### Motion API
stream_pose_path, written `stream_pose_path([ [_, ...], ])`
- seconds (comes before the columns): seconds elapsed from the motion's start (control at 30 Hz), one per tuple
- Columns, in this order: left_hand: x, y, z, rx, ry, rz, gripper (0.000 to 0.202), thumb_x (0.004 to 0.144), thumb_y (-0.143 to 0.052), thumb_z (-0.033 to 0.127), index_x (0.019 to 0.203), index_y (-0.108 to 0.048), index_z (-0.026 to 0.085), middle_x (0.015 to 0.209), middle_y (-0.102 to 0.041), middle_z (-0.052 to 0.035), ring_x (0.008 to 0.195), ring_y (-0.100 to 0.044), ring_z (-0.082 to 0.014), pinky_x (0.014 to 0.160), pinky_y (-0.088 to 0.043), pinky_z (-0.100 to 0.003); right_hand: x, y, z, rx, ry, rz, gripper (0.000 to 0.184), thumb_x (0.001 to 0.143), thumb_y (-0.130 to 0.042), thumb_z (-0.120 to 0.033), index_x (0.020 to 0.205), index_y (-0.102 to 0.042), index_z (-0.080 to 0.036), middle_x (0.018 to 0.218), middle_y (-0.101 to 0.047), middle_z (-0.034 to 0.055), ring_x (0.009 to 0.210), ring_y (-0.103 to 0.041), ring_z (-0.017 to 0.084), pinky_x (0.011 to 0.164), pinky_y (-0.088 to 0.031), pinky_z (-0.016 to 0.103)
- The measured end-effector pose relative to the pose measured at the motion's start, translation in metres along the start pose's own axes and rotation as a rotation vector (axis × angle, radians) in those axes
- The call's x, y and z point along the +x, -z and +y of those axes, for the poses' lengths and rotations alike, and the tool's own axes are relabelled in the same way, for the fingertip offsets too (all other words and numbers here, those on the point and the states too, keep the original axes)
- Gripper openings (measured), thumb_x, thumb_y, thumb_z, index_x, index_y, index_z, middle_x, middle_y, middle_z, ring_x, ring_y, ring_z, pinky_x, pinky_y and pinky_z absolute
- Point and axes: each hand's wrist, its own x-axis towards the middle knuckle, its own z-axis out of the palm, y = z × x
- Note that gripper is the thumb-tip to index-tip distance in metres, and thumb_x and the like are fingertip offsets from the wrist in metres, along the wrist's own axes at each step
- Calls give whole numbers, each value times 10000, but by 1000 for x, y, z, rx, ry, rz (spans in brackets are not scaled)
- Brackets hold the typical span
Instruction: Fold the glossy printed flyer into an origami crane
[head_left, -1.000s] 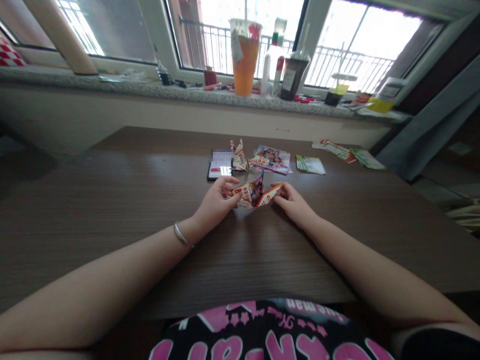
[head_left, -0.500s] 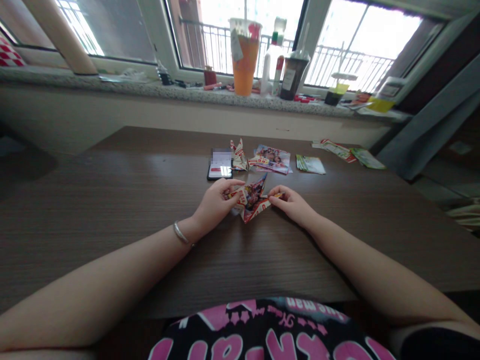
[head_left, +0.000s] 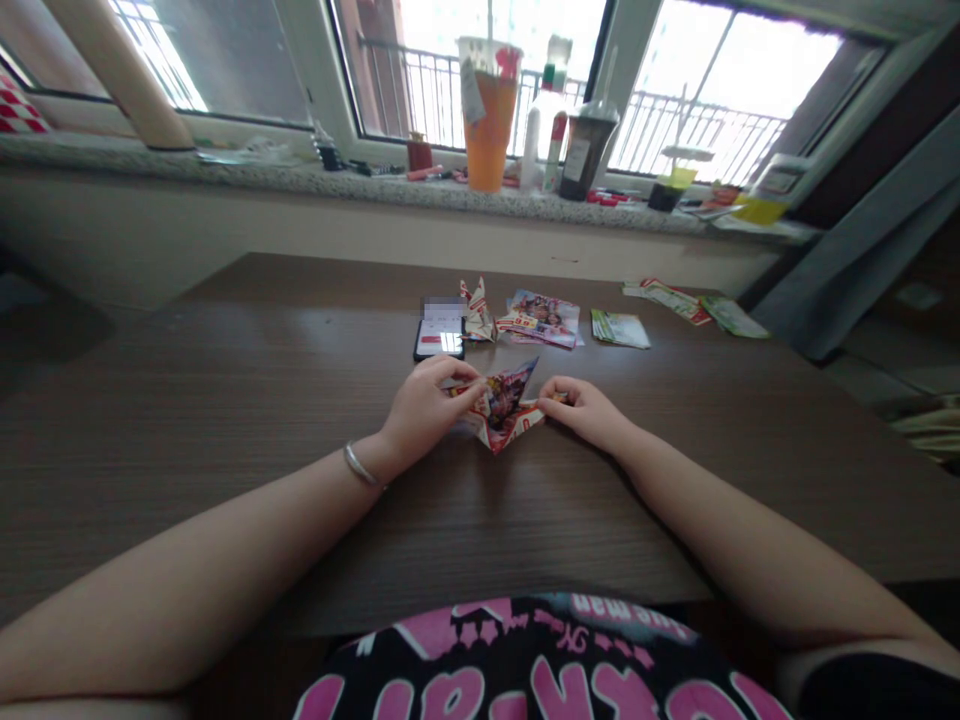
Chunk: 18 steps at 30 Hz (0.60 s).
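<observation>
A folded piece of colourful printed paper (head_left: 504,410), red and white with pictures, rests between my hands on the dark wooden table (head_left: 225,400). My left hand (head_left: 420,410), with a silver bangle on its wrist, pinches the paper's left side with closed fingers. My right hand (head_left: 585,408) pinches the right tip of the same paper. One point of the fold sticks up, another points down toward me.
Beyond my hands lie a phone (head_left: 439,338), a small folded paper figure (head_left: 477,312), a printed leaflet (head_left: 546,318) and more leaflets (head_left: 621,328) to the right. On the window sill stand an orange cup (head_left: 489,112), bottles and a dark drink cup (head_left: 585,150).
The paper has been turned and lowered onto the table, its lower point now aimed toward me. Both hands stayed pinched on its ends and moved slightly closer together.
</observation>
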Motion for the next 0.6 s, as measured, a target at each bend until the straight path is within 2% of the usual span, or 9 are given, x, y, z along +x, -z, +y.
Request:
stream_pose_path([
  [0.1,1,4,4,152,-3,17,144,775,-717,350,836,-699,221,896,-698,-12,950,-584,-213,905,-404,-367,-1,-1,-3,8,4,-28,254,767,-587,-436,733,-553,-186,610,-557,-36,544,-459,106,547,-340,231],
  [0.17,2,6,7,223,-27,2,147,764,-734,364,846,-714,244,890,-703,-5,969,-578,-223,927,-373,-384,-1,-1,-5,-8,10,-27,244,763,-588,-426,732,-552,-187,599,-548,-40,539,-454,105,544,-334,231],
  [0.3,1,7,10,281,-106,-65,115,765,-730,318,833,-700,229,747,-678,8,802,-598,-197,823,-393,-353,-2,-2,-6,-57,32,-8,225,773,-582,-412,730,-551,-193,602,-533,-43,536,-436,105,539,-321,231],
  [0.37,1,5,9,304,-127,-76,88,780,-704,284,830,-686,215,772,-681,-3,781,-605,-196,781,-406,-338,-2,-2,-6,-67,44,-8,218,782,-581,-408,738,-553,-196,612,-534,-42,536,-432,105,538,-320,232],
  [0.47,1,3,5,277,-135,-96,66,810,-647,248,852,-672,203,839,-679,-26,796,-612,-189,757,-435,-315,-2,-2,-4,-78,55,-1,212,785,-593,-406,761,-564,-197,632,-530,-42,548,-433,106,547,-325,234],
  [0.6,1,2,0,102,-147,-150,107,845,-578,213,898,-665,178,898,-658,-48,844,-607,-180,774,-480,-298,-2,-1,-3,-52,48,24,233,781,-602,-427,773,-561,-198,622,-500,-48,564,-425,109,554,-322,234],
])
